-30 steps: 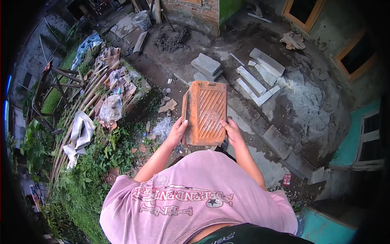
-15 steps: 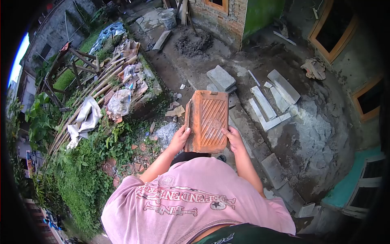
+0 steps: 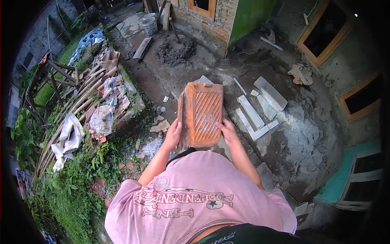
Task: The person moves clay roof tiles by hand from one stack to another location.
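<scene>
Grip: both hands are closed on the tile, left hand (image 3: 174, 134) at its 8 o'clock edge and right hand (image 3: 228, 131) at its 4 o'clock edge, thumb up on that side. Fingers underneath are hidden.
Tile: that's the orange tile (image 3: 207, 116), ridged side facing up, held out in front of the belly. There's another edge along its 9 o'clock side; can't tell if that's a second one. Every clock direction here is from the tile.
Shirt: pink shirt (image 3: 199, 183) at 6, print upside down from this view.
Block: gray block (image 3: 204, 79) pokes out past the 12 o'clock end, mostly covered.
Scraps: brown scrap (image 3: 160, 126) on the ground near the left hand, plastic bag (image 3: 101, 120) further out at 9.
White strips: white strips (image 3: 251, 112) on the dirt at 3, gray slab (image 3: 270, 93) just beside them.
Sand: pale pile (image 3: 310, 138) between 3 and 4.
Left side: poles (image 3: 91, 95) around 9 to 10, white sheet (image 3: 70, 138) partly over them, plants (image 3: 81, 195) toward 8.
Far end: dark heap (image 3: 174, 51) and bucket (image 3: 150, 25) around 11, brick wall (image 3: 219, 28) at 12, green wall (image 3: 252, 20) at 1.
</scene>
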Demonstrator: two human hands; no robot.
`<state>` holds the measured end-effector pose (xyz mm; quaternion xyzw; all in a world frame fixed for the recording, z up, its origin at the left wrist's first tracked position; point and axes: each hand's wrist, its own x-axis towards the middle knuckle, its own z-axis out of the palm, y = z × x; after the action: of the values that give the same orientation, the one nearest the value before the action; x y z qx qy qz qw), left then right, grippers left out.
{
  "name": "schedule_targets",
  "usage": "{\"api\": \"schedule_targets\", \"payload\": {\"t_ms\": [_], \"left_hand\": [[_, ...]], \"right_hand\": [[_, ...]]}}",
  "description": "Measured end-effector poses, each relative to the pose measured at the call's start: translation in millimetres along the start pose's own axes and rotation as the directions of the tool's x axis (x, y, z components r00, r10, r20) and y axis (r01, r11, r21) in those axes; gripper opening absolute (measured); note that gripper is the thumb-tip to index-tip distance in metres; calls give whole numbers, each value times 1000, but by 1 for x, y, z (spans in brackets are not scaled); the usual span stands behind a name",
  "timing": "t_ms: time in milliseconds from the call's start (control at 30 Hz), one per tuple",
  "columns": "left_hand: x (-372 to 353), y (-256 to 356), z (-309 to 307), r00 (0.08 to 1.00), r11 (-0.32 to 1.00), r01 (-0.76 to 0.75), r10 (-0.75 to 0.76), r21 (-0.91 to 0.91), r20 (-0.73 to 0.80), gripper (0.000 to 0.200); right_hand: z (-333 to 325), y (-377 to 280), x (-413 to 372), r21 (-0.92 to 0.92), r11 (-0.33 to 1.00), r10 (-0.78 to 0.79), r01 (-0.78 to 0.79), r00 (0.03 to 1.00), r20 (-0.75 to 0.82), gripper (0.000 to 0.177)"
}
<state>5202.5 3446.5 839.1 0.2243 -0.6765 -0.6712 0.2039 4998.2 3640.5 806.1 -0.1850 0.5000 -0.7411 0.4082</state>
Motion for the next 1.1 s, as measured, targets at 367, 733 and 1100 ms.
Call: {"api": "schedule_targets", "payload": {"t_ms": [367,733,1100], "left_hand": [[126,1,-106,996,997,-79,79,4,-26,57],[208,-32,-168,989,999,37,-42,-36,-140,53],[351,-28,-226,950,997,80,-73,11,-303,52]], "right_hand": [[63,7,163,-28,999,32,-30,998,51,56],[95,12,276,-82,990,124,-118,989,74,53],[107,33,487,-32,969,245,-246,931,270,54]]}}
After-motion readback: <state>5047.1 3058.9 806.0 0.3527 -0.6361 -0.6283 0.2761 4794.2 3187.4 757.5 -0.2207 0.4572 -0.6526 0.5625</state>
